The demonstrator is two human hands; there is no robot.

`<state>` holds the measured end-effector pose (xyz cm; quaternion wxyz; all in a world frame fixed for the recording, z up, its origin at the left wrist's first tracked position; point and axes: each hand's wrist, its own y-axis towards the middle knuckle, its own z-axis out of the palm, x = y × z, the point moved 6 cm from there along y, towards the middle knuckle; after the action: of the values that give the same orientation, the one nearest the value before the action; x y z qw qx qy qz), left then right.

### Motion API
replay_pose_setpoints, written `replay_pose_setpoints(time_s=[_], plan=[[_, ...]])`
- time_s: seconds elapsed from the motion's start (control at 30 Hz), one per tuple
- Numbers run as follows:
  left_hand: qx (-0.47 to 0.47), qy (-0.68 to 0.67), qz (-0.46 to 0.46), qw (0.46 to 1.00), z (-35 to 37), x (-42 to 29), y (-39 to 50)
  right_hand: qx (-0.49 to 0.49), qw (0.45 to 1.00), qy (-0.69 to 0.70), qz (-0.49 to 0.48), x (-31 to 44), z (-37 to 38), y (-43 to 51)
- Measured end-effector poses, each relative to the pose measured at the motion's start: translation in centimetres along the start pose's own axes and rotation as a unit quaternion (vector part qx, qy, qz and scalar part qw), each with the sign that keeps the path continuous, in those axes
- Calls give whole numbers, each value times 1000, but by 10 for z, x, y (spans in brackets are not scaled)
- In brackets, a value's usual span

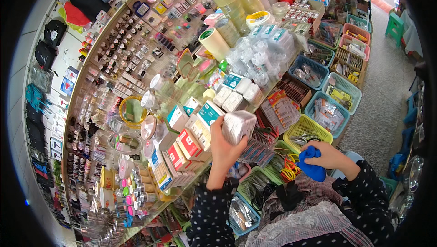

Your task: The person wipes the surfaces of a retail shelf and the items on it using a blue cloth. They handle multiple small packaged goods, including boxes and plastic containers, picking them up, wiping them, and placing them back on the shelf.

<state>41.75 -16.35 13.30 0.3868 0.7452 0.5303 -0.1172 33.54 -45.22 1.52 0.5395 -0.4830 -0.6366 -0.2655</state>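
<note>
My left hand [223, 146] grips a clear plastic box of cotton swabs [238, 126], tilted and raised above the front edge of the glass counter. Bunched in my right hand [324, 158] is a blue cloth [311, 165], held in front of my apron. Beyond the held box, similar swab boxes [232, 101] stand together on the glass. Several cartons, a red and white one [189, 143] among them, are stacked left of my left hand. Clear plastic packs [263, 54] are piled farther along the counter.
Adhesive tape rolls [228, 4] stand at the back. Plastic baskets of small goods, such as a yellow basket with scissors [307, 127], line the counter's front below. Round mirrors [132, 112] and lidded jars [131, 192] crowd the left side. A green stool [395, 28] stands across the aisle.
</note>
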Motion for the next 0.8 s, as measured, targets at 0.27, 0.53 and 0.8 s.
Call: replay_pose_setpoints(time_s=[0.27, 0.53, 0.8], plan=[[146, 317, 57, 936, 70, 34, 74, -121, 989, 77, 32, -45, -45, -37], [181, 385, 12, 905, 84, 44, 79, -178, 973, 121, 82, -76, -71, -49], [155, 316, 6, 936, 50, 31, 90, -151, 980, 107, 71, -77, -84, -27]])
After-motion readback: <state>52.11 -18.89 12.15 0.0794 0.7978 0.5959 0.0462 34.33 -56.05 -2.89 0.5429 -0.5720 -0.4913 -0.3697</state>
